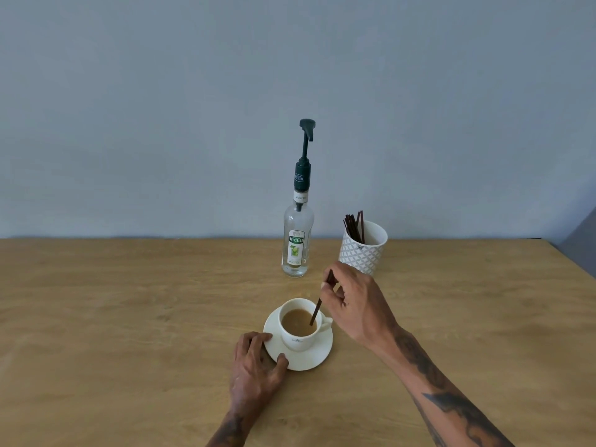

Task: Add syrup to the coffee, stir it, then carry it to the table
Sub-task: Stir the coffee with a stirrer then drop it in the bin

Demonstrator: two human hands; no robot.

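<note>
Pinching a dark stir stick (319, 309) in my right hand (358, 304), I am dipping it into milky brown coffee (297, 321) just below; my left hand (254, 366) is gripping the white saucer (309, 358).

matt wood-grain table (129, 317); glossy white ceramic cup (298, 337), saucer (309, 359); clear glass syrup bottle (297, 243) (dark plastic pump).

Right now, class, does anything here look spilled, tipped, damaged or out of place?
Nothing stands out. The cup sits upright on its saucer, no coffee on the wooden counter. The syrup bottle and stirrer pot stand upright. The right hand holds a stirrer in the coffee; the left hand steadies the saucer.
</note>
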